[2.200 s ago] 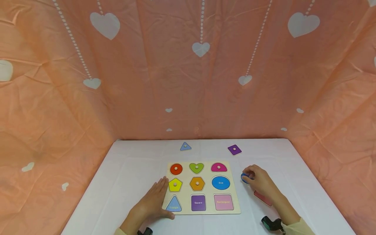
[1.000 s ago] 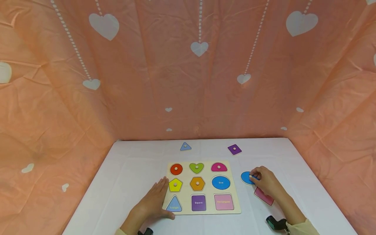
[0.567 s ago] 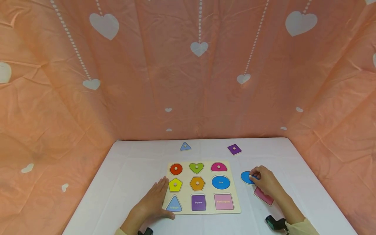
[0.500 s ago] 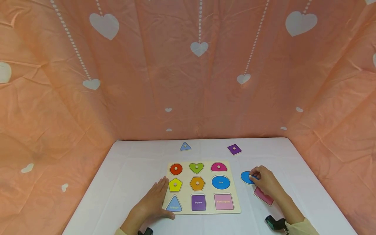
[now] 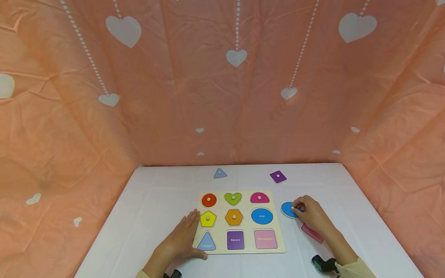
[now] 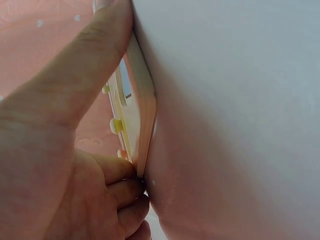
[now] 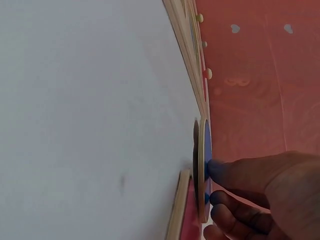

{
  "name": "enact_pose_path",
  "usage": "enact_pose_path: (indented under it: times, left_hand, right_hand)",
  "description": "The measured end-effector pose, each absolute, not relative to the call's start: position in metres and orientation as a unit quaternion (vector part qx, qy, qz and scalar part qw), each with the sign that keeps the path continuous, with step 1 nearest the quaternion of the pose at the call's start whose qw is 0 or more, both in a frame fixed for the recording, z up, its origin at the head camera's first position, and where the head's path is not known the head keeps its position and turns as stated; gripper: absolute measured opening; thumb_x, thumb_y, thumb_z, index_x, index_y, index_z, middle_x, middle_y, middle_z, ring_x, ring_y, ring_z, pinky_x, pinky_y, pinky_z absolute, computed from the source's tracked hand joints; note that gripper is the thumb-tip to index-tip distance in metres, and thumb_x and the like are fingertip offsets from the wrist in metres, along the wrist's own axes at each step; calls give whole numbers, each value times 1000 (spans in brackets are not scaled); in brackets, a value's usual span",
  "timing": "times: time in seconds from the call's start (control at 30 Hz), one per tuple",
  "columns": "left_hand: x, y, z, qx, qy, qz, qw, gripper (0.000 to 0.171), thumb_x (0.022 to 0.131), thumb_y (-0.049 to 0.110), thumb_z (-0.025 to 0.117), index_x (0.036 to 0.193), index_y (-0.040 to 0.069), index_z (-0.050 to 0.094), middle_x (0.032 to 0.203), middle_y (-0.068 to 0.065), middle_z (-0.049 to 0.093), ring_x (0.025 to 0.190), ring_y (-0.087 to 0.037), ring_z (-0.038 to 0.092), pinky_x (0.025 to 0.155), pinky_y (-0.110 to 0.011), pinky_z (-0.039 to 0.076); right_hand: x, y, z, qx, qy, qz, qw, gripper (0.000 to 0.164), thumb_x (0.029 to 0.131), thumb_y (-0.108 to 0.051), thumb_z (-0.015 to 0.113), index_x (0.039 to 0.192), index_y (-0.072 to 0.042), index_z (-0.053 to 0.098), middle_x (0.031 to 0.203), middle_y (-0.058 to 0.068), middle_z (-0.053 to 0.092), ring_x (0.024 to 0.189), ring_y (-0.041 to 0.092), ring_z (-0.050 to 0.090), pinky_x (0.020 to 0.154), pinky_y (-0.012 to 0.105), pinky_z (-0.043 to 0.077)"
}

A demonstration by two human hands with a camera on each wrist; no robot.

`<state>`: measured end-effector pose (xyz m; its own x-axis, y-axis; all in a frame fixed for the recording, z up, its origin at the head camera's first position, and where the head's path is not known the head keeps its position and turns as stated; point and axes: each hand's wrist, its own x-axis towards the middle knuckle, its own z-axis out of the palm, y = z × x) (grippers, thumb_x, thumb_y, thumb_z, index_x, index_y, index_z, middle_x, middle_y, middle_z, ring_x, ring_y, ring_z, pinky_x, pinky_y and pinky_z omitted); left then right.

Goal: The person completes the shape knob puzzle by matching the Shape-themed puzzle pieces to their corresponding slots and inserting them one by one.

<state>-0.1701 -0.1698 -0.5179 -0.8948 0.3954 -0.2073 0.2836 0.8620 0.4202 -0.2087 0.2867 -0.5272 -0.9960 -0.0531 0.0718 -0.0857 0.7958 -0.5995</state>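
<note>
My right hand (image 5: 310,212) pinches the blue oval puzzle piece (image 5: 287,209) by its knob, just right of the board. In the right wrist view a dark shadow gap shows between the oval piece (image 7: 202,175) and the tabletop. My left hand (image 5: 180,236) lies along the left edge of the wooden shape puzzle board (image 5: 243,227), fingers straight and thumb at the near edge. On the board, the spots labelled oval (image 5: 262,221), triangle, square and rectangle hold no pieces. The circle, heart, half circle, pentagon and hexagon pieces sit in place, knobs up.
A pink rectangle piece (image 5: 312,233) lies under my right wrist, partly hidden. Behind the board lie a light blue triangle piece (image 5: 220,173) and a purple square piece (image 5: 278,177). A white-covered table (image 5: 156,200) meets a peach curtain (image 5: 180,96) on its far side.
The right hand has shifted its fingers onto the oval piece's knob, then moved the piece slightly left toward the board. The left hand and board have stayed in place.
</note>
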Motion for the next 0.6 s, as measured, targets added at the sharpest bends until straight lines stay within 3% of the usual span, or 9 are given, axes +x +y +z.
enact_pose_path:
  times: [0.3,0.6]
  left_hand:
    - [-168,-170,-518,172,954,198,142,138,64,53,100,166,-6,28,175,-24,24,164,-39,21,133,-57,19]
    - [-168,-170,-519,171,955,198,142,138,65,54,100,166,-5,27,175,-24,24,164,-39,20,133,-56,19]
  right_hand:
    - [-208,272,-522,39,-944,328,17,19,95,-10,82,109,-1,74,98,6,63,90,21,58,79,29,61]
    - [-207,260,-520,50,-941,334,23,14,94,-8,82,106,-3,75,96,4,62,89,20,57,75,24,57]
